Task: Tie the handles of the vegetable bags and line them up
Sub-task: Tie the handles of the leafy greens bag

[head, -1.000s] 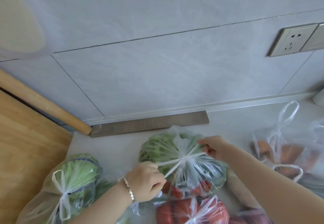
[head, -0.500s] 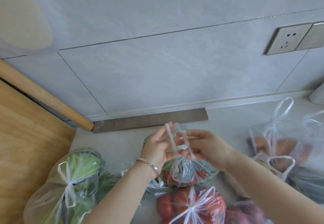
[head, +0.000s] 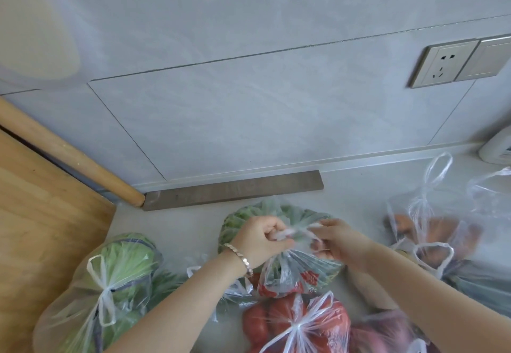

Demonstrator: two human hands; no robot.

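A clear bag of green vegetables with red print point(head: 296, 269) sits in the middle of the counter. My left hand point(head: 261, 240) grips one of its twisted handles, and my right hand point(head: 336, 239) pinches the other; the handles point(head: 297, 232) are stretched between the two fists above the bag. A tied bag of green cabbage point(head: 110, 283) lies at the left. In front sits a tied bag of tomatoes point(head: 296, 325). To the right stands a bag of carrots point(head: 431, 231) with loose, upright handles.
A wooden board point(head: 41, 228) and a rolling pin point(head: 69, 156) lean at the left. A dark wood strip point(head: 232, 191) lies along the grey tiled wall. A wall socket point(head: 442, 66) is at upper right. A purple-vegetable bag point(head: 387, 336) sits at bottom right.
The handles, held upright between my fingers half a second ago, are now pulled down and sideways between my two fists, close over the bag.
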